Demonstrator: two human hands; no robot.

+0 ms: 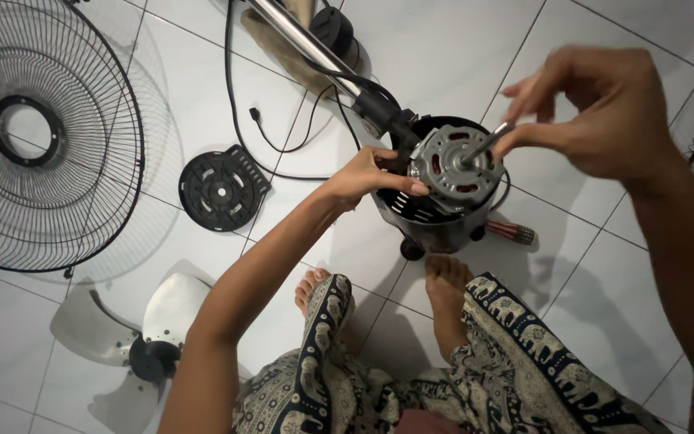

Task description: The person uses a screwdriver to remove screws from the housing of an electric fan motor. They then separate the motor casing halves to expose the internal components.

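My left hand [371,175] clamps the black motor housing [431,229], steadying the fan motor [453,170]; my right hand [596,112] pinches its shaft [487,143], fingers together, testing rotation.

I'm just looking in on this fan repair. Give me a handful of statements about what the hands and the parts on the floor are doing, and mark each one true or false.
1. The right hand pinches the metal shaft of the fan motor. True.
2. The left hand rests flat on the floor tiles. False: it grips the side of the motor and its black housing.
3. The wire fan guard lies on the floor to the left. True.
4. The fan blades are mounted on the motor. False: they lie apart on the floor at lower left.
5. A round black plastic cover lies between guard and motor. True.
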